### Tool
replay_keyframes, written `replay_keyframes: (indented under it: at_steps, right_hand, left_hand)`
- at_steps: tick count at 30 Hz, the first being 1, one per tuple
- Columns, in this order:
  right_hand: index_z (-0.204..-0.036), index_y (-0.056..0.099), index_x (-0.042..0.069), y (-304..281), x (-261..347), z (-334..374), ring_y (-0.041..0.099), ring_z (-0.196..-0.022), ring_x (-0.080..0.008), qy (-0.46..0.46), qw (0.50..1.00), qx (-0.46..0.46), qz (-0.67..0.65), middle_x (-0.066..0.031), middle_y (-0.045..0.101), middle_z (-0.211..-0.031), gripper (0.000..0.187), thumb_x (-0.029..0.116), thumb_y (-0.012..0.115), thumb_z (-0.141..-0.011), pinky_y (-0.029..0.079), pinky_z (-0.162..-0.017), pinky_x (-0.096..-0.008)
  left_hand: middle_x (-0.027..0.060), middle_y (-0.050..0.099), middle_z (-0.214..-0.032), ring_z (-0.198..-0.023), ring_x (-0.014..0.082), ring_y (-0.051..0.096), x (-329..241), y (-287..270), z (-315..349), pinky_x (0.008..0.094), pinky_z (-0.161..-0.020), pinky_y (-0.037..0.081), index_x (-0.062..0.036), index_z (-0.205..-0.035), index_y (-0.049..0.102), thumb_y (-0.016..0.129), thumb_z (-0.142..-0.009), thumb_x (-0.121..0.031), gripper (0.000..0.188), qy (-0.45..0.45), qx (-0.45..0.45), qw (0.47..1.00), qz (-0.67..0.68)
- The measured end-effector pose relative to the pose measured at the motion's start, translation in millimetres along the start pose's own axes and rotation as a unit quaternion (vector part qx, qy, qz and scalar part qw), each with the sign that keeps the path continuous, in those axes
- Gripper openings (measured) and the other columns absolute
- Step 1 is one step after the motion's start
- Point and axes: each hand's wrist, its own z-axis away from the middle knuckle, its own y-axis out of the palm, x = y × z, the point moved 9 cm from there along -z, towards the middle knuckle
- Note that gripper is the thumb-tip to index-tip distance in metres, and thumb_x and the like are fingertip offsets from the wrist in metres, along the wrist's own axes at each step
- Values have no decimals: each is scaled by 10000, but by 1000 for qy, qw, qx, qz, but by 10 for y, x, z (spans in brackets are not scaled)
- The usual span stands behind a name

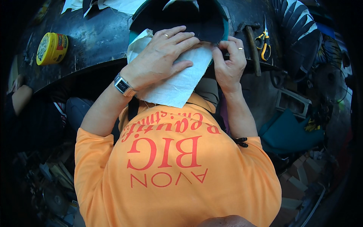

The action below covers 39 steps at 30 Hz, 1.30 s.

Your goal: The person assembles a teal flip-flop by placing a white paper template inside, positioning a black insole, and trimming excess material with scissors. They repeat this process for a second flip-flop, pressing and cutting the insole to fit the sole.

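A pale white cloth [177,89] with frayed edges hangs over the near edge of a curved, dark-lined piece with a green rim [225,22]. My left hand [160,55] lies flat on the cloth, fingers stretched toward the dark lining and thumb apart. At the cloth's right corner, my right hand [230,62] pinches the edge between thumb and forefinger, close to the green rim. Whether the rim is also in that pinch is hidden. Another white scrap [181,3] shows inside the curved piece at the top.
A hammer [253,49] and yellow-handled pliers [264,41] lie right of my right hand. A yellow tub [53,48] stands on the dark table [90,34] at left. Stacked dark curved pieces [302,38] sit far right. Another person's arm [22,96] shows at the left edge.
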Motion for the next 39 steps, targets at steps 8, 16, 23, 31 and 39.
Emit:
replay_keyframes:
  at_steps: [8,16,23,31,39]
  right_hand:
    - [-901,610,17,26,-153,52,588,-938,-310,124,991,-22,-43,-131,592,-986,205,-47,689,-722,497,-790,-379]
    - [-1086,762,128,7,222,-26,518,-1261,-302,-148,979,18,137,-71,685,-1182,338,24,775,-765,384,-1062,-412]
    - [-965,797,133,26,12,26,543,-1223,-270,-120,986,53,103,-7,749,-1028,151,109,802,-816,368,-1039,-424]
    - [-964,791,141,26,68,102,539,-1201,-268,-153,976,50,148,8,742,-1023,123,139,788,-841,337,-1064,-473]
    - [-977,779,104,-9,41,-95,585,-1129,-279,-123,982,104,101,-31,751,-1035,164,123,790,-814,432,-993,-423]
  left_hand:
    - [159,495,-1508,-1441,324,421,107,-46,17,460,-1198,321,-149,-1490,478,730,-925,-371,658,-35,-19,996,80]
    - [139,475,-1524,-1471,308,369,88,49,6,467,-1214,292,-169,-1515,463,709,-936,-378,663,-28,17,999,31]
    - [130,477,-1506,-1421,339,404,15,35,-94,471,-1196,330,-207,-1527,464,716,-915,-361,679,-38,71,996,-37]
    - [114,504,-1471,-1348,350,477,50,29,-303,464,-1134,431,-211,-1515,482,809,-812,-454,812,-38,112,989,-90]
    - [110,535,-1422,-1357,358,466,48,-36,-300,465,-1117,426,-200,-1476,504,827,-814,-364,755,-33,77,996,18]
